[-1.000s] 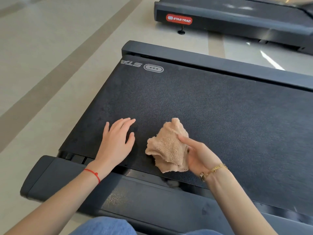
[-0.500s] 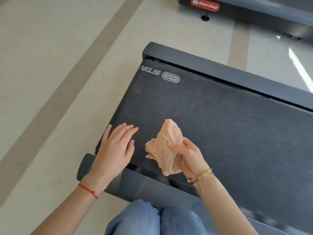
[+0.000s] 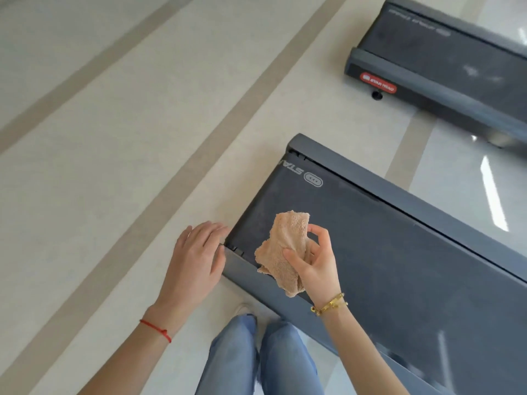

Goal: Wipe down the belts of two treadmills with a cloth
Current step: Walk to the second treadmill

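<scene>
A crumpled beige cloth (image 3: 281, 246) hangs in my right hand (image 3: 316, 262), lifted off the black belt (image 3: 385, 252) of the near treadmill, over its rear left corner. My left hand (image 3: 195, 259) is flat with fingers spread, held over the floor just left of that corner, its fingertips at the grey side rail (image 3: 245, 267). A second treadmill (image 3: 445, 61) with a red label lies at the upper right, its dark belt untouched by either hand.
Pale tiled floor (image 3: 114, 138) with darker beige stripes runs diagonally on the left. My legs in blue jeans (image 3: 256, 357) are below, with a white shoe tip beside the near treadmill's rail. A strip of glossy floor separates the two treadmills.
The view has risen and pulled back from the belt. My right hand lifted the cloth off the belt. My left hand came off the belt and now sits at the treadmill's corner.
</scene>
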